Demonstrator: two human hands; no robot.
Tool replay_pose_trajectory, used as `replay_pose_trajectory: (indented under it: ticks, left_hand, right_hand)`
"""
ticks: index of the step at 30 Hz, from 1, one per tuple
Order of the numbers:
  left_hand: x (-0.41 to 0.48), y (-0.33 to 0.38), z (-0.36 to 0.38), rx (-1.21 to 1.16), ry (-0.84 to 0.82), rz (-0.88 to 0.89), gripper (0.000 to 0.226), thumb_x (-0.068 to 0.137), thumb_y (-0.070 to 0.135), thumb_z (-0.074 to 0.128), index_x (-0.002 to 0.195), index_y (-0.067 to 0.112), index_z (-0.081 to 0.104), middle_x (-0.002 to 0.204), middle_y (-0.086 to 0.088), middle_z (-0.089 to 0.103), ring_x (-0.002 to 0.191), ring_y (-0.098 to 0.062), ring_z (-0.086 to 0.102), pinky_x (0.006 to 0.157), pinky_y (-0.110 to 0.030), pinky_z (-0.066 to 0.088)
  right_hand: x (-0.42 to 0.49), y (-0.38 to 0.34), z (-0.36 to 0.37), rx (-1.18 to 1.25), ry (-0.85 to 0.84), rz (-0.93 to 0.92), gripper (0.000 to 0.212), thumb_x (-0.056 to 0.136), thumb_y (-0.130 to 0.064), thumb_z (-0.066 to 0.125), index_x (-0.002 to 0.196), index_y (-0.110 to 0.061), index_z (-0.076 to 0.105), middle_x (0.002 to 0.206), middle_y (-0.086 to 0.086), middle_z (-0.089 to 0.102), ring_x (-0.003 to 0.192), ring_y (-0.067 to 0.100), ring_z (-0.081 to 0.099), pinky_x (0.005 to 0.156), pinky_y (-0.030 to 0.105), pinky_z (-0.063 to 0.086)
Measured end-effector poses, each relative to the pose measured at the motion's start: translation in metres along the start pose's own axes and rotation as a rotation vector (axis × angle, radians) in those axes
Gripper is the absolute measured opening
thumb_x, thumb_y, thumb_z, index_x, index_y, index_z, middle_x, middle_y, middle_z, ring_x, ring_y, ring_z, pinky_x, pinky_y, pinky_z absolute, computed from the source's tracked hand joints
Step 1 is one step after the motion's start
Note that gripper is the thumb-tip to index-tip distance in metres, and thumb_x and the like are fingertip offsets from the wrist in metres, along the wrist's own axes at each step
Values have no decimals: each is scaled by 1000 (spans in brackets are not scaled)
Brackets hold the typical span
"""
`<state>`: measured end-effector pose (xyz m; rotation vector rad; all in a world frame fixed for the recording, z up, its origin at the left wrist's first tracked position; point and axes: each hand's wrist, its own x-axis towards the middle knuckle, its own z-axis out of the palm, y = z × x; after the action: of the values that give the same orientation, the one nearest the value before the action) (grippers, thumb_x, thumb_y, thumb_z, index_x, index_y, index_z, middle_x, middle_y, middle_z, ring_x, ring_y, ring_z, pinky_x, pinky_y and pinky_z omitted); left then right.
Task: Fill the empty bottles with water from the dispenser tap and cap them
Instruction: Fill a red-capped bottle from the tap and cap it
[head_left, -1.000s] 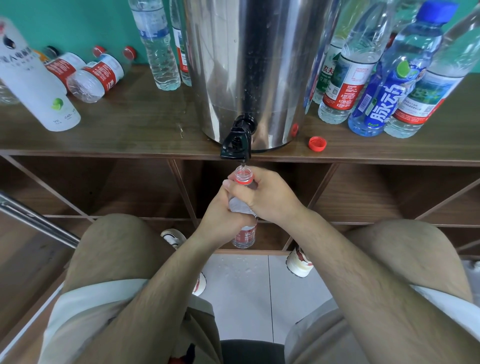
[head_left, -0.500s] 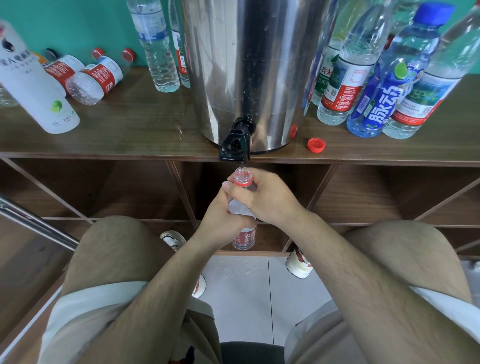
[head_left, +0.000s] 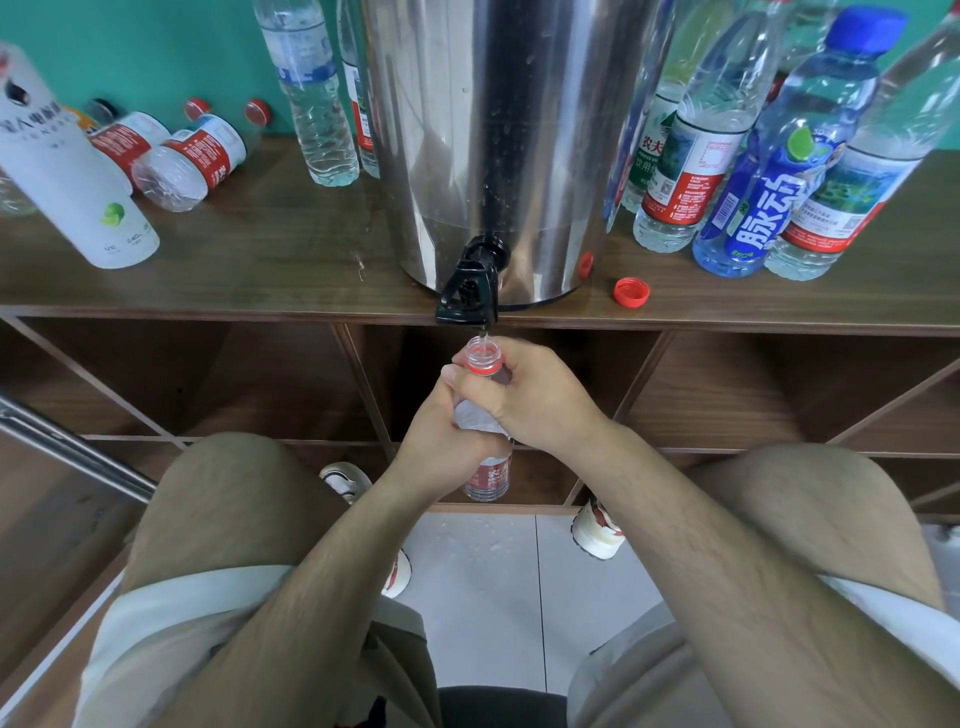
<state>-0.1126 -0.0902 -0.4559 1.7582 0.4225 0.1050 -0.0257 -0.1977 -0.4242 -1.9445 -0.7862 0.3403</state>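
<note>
Nothing much has shifted since a second ago — my grip is the same and the bottle (head_left: 483, 415) has stayed under the black tap (head_left: 469, 291), its open mouth with the red neck ring just below the spout. My left hand (head_left: 441, 436) is clenched round the bottle's middle, and my right hand (head_left: 524, 400) is wrapped over the shoulder, thumb up near the neck. Below my fingers the red label pokes out; its white writing is too small to read.

Far left of my hands, up on the wooden shelf (head_left: 260, 270), a white bottle (head_left: 67, 171) carries a green lime dot and "240" near its base. Next to it lie two red-labelled bottles (head_left: 192, 156) on their sides with red caps on. A clear upright bottle (head_left: 317, 104) stands beside the steel dispenser (head_left: 498, 135).

Up and right of my right fingers a loose red cap (head_left: 631, 291) sits on the shelf — apart from the dispenser's base. Beyond it stands a green-and-red labelled bottle (head_left: 691, 171) reading "农夫", then a blue bottle (head_left: 774, 197) marked "脉动".
</note>
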Motion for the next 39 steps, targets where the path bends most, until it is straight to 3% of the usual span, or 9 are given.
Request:
replay_pose_trajectory:
  ticks: [4,13,19,27,31,36,39]
  left_hand:
    - [-1,1,0,-7,7,0,67,80,0,81,135,30,57,121,9,71,116,-9,66,102,-37,55]
    - [-7,19,-4,-15,23,27,76,76,5,78,144,26,52,125,4,71,121,-15,67,106,-47,54]
    - [-11,33,-5,-5,58,51,65,84,-4,75,138,26,55,120,7,72,115,-8,68,97,-31,55]
    - [-10,35,-3,51,34,41,66,82,-2,76,136,30,55,116,12,71,111,-2,67,86,-16,53]
    - [-7,35,-1,84,68,20,61,86,4,75,139,27,54,120,7,70,119,-13,65,99,-33,54]
    - [-12,27,0,29,57,14,73,82,1,78,143,31,52,120,14,71,116,-3,67,91,-22,56]
    - [-12,21,-1,11,44,-6,73,81,0,78,142,31,53,118,15,72,115,-4,67,89,-22,56]
  right_hand:
    - [0,0,0,-13,-5,-8,26,93,-53,69,93,-28,75,86,-10,75,87,10,71,85,46,58]
    - [6,-10,-6,-46,-5,-27,33,91,-58,68,89,-26,73,82,-8,72,82,8,68,77,39,57]
    - [7,-23,-12,-36,-18,-36,28,93,-56,67,92,-28,72,88,-9,75,88,9,69,87,47,57]
    - [3,-24,-17,-18,1,-43,25,95,-51,69,92,-28,73,86,-9,74,85,9,69,84,46,57]
    - [3,-24,-16,-23,3,-34,26,95,-54,68,96,-28,74,89,-8,74,88,10,69,86,46,57]
    - [1,-19,-13,-44,-11,-41,26,93,-55,68,94,-30,74,88,-9,74,87,8,69,86,46,57]
    - [1,-13,-9,-64,-23,-39,26,93,-56,69,93,-31,74,87,-11,74,87,7,70,87,43,57]
